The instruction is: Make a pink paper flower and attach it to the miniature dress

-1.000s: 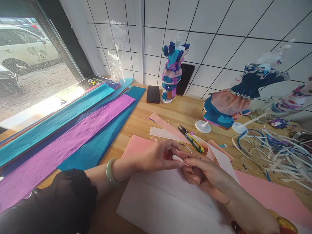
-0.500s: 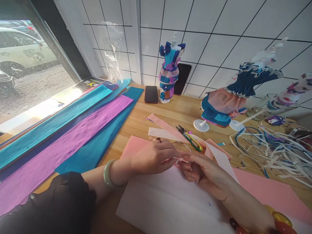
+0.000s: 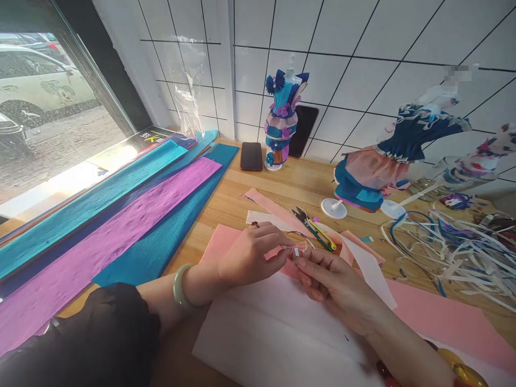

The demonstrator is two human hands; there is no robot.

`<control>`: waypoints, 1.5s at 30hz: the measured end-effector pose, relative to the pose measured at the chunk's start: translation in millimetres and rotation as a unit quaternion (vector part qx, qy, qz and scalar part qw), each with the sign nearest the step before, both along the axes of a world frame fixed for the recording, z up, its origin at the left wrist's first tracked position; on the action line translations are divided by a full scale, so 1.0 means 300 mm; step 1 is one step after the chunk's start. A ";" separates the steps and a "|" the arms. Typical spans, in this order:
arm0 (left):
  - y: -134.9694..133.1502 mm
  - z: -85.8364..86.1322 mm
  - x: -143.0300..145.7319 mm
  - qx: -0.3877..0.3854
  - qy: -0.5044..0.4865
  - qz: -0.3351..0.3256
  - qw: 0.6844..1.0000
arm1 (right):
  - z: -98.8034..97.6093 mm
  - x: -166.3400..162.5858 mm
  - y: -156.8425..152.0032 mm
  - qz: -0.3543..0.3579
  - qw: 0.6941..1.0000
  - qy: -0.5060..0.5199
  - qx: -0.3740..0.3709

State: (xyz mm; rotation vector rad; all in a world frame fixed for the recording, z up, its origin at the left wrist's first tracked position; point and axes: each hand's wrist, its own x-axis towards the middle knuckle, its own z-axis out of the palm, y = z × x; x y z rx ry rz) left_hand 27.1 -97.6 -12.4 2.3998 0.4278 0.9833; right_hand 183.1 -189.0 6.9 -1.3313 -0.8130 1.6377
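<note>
Between my fingertips is a small pleated piece of pink-and-white paper (image 3: 300, 246), its folds fanned at the top. My left hand (image 3: 256, 252), with a pale green bangle on the wrist, pinches its left side. From the right, my right hand (image 3: 336, 277) grips it between thumb and fingers, hiding its lower part. Below both hands lies a large white paper sheet (image 3: 258, 333) over pink paper (image 3: 217, 239). Just beyond my hands are thread snips (image 3: 316, 230) with green and yellow handles, beside pink strips (image 3: 268, 204).
Turquoise, purple and blue crepe paper (image 3: 161, 199) lies at left by the window. Along the tiled wall stand a phone (image 3: 251, 156), a small paper-dressed figure (image 3: 280, 126) and a leaning dressed figure (image 3: 382, 161). Tangled paper strips (image 3: 455, 252) cover the right side.
My right hand has turned, bringing its thumb to the front of the pleated paper. The paper is raised slightly and its fanned folds show more. My left fingers have shifted up a little.
</note>
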 end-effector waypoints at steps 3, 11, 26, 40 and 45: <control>-0.002 0.000 0.003 -0.001 -0.007 0.007 1.000 | -0.003 -0.006 -0.002 -0.009 0.996 -0.085 0.027; -0.003 -0.004 0.010 -0.002 -0.010 0.058 0.998 | -0.001 -0.025 -0.032 -0.101 0.933 -0.333 0.098; -0.004 -0.001 0.012 -0.002 -0.032 0.073 0.997 | 0.001 -0.021 -0.008 -0.151 0.983 -0.086 0.055; -0.008 -0.008 0.020 -0.186 -0.089 0.016 0.978 | -0.010 -0.036 -0.019 -0.049 0.975 -0.204 0.069; -0.010 0.023 0.026 -0.428 -0.109 -0.072 0.894 | -0.012 -0.035 -0.013 -0.052 0.969 -0.233 0.057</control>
